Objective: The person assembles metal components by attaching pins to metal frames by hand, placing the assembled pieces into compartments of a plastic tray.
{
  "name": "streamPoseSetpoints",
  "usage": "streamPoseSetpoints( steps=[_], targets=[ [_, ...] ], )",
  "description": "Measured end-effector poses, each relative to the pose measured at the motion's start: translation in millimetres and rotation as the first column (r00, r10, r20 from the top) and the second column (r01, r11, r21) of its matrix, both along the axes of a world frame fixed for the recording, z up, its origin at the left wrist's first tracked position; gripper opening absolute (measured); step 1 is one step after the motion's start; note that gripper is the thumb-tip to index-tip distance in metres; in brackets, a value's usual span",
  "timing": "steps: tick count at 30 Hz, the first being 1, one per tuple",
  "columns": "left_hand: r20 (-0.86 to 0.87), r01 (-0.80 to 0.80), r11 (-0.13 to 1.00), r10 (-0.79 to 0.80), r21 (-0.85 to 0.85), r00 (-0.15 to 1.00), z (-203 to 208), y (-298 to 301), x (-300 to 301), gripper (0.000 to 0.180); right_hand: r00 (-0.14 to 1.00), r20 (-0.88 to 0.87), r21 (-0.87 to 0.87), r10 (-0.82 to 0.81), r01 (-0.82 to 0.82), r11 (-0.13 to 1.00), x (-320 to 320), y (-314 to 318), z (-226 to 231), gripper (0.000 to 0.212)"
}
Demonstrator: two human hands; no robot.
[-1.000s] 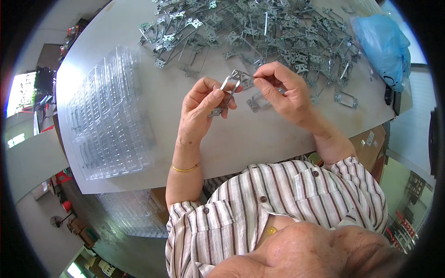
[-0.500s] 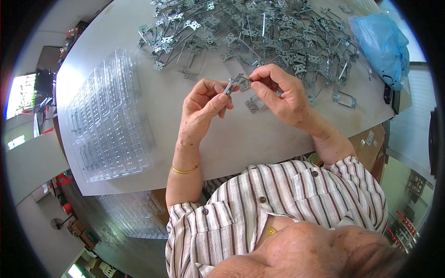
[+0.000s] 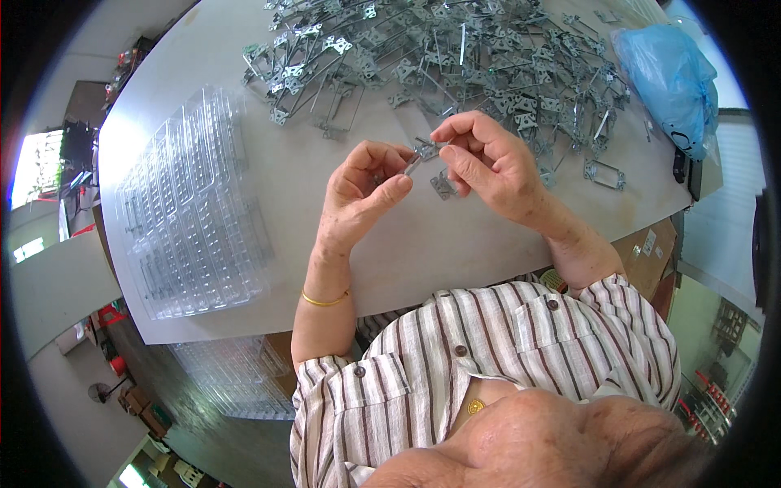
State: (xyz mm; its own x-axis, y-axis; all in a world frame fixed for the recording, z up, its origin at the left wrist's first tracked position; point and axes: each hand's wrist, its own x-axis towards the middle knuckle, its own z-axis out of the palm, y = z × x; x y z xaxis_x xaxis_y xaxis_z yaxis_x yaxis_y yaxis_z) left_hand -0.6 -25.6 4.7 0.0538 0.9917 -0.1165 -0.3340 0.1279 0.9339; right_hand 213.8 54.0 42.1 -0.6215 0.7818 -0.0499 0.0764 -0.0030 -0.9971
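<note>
Lying across the far half of the grey table (image 3: 455, 244): a wide heap of metal brackets (image 3: 455, 57). Sitting to the left: a stack of clear plastic trays (image 3: 191, 211). Resting at the far right corner: a blue plastic bag (image 3: 667, 77). Pinching a small metal bracket (image 3: 421, 153) above the table: left hand (image 3: 362, 195) and right hand (image 3: 488, 167), fingertips pressed on its ends. Lying just beneath: another loose bracket (image 3: 443, 187).

Bright, sharp daylight; fisheye-warped rim.
</note>
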Motion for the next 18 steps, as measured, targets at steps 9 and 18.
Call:
streamPoseSetpoints(
  steps=[9,18],
  targets=[
    [-0.153,0.035,0.997,-0.045,-0.065,0.987,11,1,5,0.034,0.989,-0.036,-0.263,0.145,-0.149,0.953,1,4,3,0.023],
    [-0.376,0.131,0.991,-0.134,-0.033,0.917,14,-3,6,0.03,0.961,0.224,-0.13,0.161,-0.134,0.982,1,-3,18,0.016]
  ],
)
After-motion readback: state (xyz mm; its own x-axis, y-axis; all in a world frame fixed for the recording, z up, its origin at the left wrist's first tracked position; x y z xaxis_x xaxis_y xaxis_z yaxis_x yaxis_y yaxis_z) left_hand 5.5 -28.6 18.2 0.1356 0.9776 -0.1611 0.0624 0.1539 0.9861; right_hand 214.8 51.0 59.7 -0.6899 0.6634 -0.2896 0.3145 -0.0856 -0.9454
